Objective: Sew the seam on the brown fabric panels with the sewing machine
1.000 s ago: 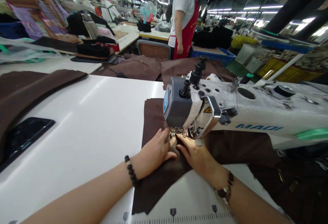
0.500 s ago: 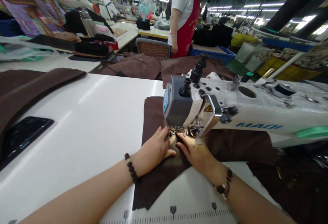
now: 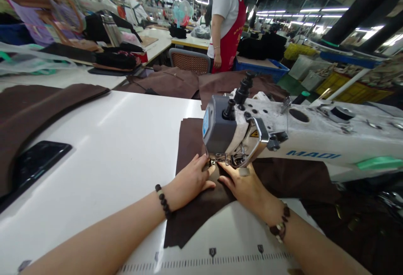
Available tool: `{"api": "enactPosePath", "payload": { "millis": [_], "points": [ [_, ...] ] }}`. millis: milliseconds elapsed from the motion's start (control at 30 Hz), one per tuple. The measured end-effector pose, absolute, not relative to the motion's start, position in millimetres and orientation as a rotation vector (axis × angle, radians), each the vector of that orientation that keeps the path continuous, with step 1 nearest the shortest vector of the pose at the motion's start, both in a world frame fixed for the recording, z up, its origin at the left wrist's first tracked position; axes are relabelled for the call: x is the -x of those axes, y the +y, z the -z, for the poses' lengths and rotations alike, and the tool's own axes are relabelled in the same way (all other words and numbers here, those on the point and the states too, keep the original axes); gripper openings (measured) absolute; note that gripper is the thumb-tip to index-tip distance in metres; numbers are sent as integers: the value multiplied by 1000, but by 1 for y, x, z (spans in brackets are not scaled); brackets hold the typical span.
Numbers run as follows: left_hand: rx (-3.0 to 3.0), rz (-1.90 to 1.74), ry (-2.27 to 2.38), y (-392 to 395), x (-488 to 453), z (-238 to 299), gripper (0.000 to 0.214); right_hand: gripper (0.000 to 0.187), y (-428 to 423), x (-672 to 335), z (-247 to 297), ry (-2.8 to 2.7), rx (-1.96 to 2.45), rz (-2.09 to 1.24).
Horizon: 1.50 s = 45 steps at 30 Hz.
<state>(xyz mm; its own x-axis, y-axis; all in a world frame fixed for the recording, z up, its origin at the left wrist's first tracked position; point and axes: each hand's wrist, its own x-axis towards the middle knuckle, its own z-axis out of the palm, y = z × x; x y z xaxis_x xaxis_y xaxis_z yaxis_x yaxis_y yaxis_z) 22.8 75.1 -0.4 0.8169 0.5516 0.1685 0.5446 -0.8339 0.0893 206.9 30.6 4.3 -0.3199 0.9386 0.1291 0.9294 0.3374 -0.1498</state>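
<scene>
A dark brown piece of fabric [image 3: 189,140] lies flat on the white sewing table [image 3: 119,140], running under the head of a white and grey sewing machine [image 3: 239,132]. My left hand [image 3: 189,180] presses flat on the fabric just left of the needle area. My right hand [image 3: 244,187] presses flat on it just in front of the presser foot, fingertips nearly meeting those of the left. Both wrists wear bead bracelets. The needle itself is hidden by the machine head and my fingers.
A black phone [image 3: 34,163] and a strip of brown fabric [image 3: 34,107] lie at the left. A ruler scale [image 3: 214,260] runs along the table's front edge. More brown pieces [image 3: 176,82] lie behind. A person in a red apron [image 3: 226,19] stands beyond, by a chair [image 3: 189,61].
The fabric has fed slightly away from me under the machine head, its near corner moving up the table. Both hands stay pressed by the needle. The view has shifted a little.
</scene>
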Motion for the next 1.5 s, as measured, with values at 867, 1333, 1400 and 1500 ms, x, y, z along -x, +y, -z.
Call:
{"api": "enactPosePath", "payload": {
  "millis": [867, 1333, 1400, 1500],
  "points": [
    [-2981, -393, 700, 59, -9, 9, 51, 43, -2, -197, -1, -2380, 1764, -179],
    [-2944, -328, 678, 62, -6, 9, 49, 43, -2, -192, -2, -2370, 1824, -155],
    [-2934, -333, 675, 64, -6, 10, 50, 43, -1, -191, -2, -2370, 1836, -158],
    [-2913, -356, 671, 65, -6, 12, 50, 43, 0, -190, -4, -2363, 1836, -158]
  ]
}}
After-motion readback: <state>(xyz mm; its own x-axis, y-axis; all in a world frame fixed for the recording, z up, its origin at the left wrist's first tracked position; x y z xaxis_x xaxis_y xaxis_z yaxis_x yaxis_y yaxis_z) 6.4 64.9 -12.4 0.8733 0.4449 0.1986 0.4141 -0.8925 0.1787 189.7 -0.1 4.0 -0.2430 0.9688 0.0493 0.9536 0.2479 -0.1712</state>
